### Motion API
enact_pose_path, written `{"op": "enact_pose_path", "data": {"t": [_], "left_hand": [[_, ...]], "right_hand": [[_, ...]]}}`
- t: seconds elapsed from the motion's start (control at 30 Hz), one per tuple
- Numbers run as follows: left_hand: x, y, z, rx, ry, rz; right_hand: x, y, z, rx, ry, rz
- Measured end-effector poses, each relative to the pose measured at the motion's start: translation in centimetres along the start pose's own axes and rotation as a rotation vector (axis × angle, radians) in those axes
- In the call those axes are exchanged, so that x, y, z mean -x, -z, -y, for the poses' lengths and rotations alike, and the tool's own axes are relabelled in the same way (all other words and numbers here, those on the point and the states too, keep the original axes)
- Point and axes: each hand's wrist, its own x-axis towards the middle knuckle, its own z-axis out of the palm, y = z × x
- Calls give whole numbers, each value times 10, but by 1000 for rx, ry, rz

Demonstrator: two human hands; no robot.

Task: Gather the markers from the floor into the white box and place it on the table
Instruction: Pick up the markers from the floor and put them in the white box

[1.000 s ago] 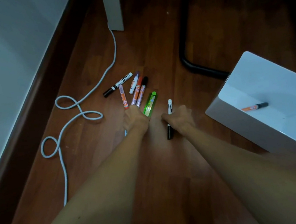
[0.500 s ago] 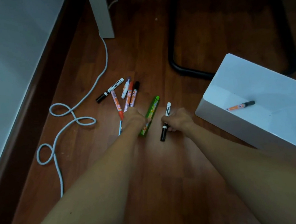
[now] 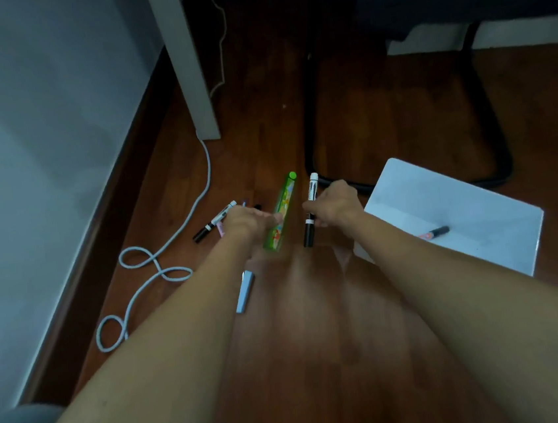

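My left hand (image 3: 246, 222) grips the green marker (image 3: 281, 216), lifted off the wooden floor and pointing away from me. In my right hand (image 3: 334, 205) is a black-and-white marker (image 3: 310, 208), held upright-ish just left of the white box (image 3: 483, 203). An orange marker with a black cap (image 3: 436, 232) lies inside the box. A black-and-white marker (image 3: 215, 220) lies on the floor left of my left hand, and other markers behind that hand are mostly hidden. A pale blue marker (image 3: 244, 290) lies on the floor under my left forearm.
A grey cable (image 3: 159, 265) loops over the floor at left, running to a white table leg (image 3: 193, 82). A black chair frame (image 3: 490, 141) stands behind the box. The wall and dark skirting board (image 3: 100, 230) run along the left.
Both hands have lifted their markers off the floor: the green one in my left, the black-and-white one in my right. The view has tilted up and the remaining markers are now mostly behind my left hand.
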Motion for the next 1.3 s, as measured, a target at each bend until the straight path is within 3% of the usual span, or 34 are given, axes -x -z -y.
{"op": "enact_pose_path", "data": {"t": [0.3,0.57,0.9,1.2,1.3], "left_hand": [[44,-24,-74,43,-112,65],[78,-94,-109,-15,-164,194],[83,-155,-91,-125,-155,249],[84,-180,-82,-403,-156,300],[86,-183,-76,-348,-134,306]], "right_hand": [[32,100,25,-58,2,-141],[52,156,-21,-8,-112,-199],[66,187,-100,-19,-204,-215],[65,184,-126,2,-283,-141],[64,176,-130,18,-274,-121]]}}
